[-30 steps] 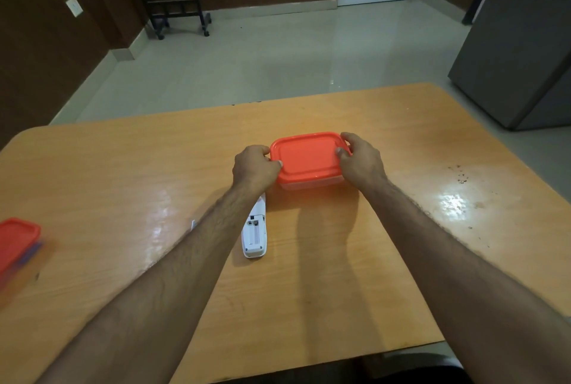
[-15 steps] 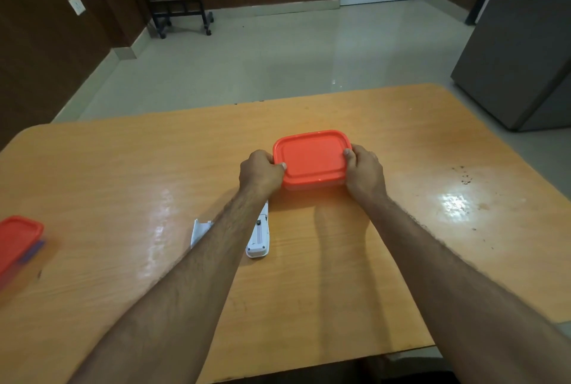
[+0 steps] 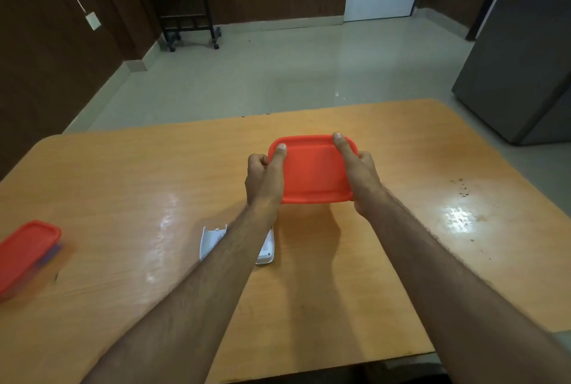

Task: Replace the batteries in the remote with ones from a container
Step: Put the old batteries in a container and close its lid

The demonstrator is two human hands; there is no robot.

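Note:
A container with an orange-red lid [image 3: 312,169] is lifted off the wooden table [image 3: 123,186] and tilted toward me, so only its lid shows. My left hand [image 3: 264,179] grips its left edge with the thumb on the lid's far left corner. My right hand [image 3: 358,175] grips the right edge, thumb along the lid's right side. Below my left forearm lies the white remote [image 3: 266,250], mostly hidden, with its loose white battery cover [image 3: 210,240] beside it on the left.
A second orange-lidded container [image 3: 24,255] sits at the table's left edge. Dark specks mark the table's right side [image 3: 460,189]. Beyond the table are a tiled floor, a dark wheeled stand [image 3: 188,3] and a grey fridge [image 3: 525,53].
Both hands have raised the container from the table and tipped it toward me. My thumbs have moved onto the lid's far corners.

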